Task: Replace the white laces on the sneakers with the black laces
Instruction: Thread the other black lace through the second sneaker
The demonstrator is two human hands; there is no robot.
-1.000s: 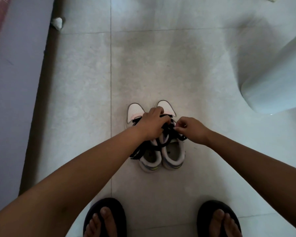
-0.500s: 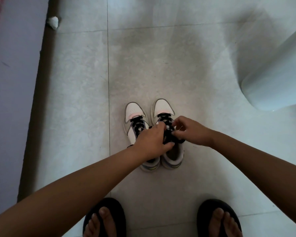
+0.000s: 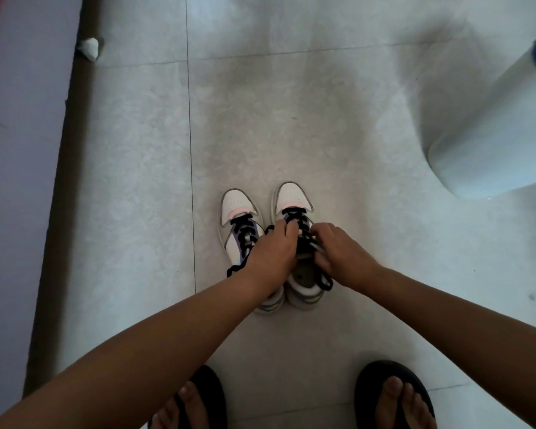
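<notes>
Two white sneakers stand side by side on the pale tiled floor [image 3: 322, 125] in the head view, toes pointing away from the person, and both already carry black laces. The left sneaker [image 3: 239, 218] is laced up its front, with a loose lace end [image 3: 234, 270] trailing onto the tile at its outer side. The right sneaker [image 3: 293, 199] has both hands over its tongue. The left hand [image 3: 271, 253] reaches across with fingers curled down onto the black lacing [image 3: 302, 233], seeming to pinch it near the upper eyelets. The right hand [image 3: 341, 253] is curled around a strand on the shoe's outer side, and a loop of lace [image 3: 324, 278] hangs below it beside the heel opening.

Open tile lies ahead of the toes and to either side. A dark skirting strip [image 3: 65, 187] and a wall [image 3: 19, 150] bound the floor well to the left, with a small white lump [image 3: 89, 48] at the strip's far end. A pale cylindrical object [image 3: 492, 134] stands well apart at the right edge. Near the bottom, two feet in dark sandals [image 3: 390, 394] flank a bare stretch of tile behind the heels.
</notes>
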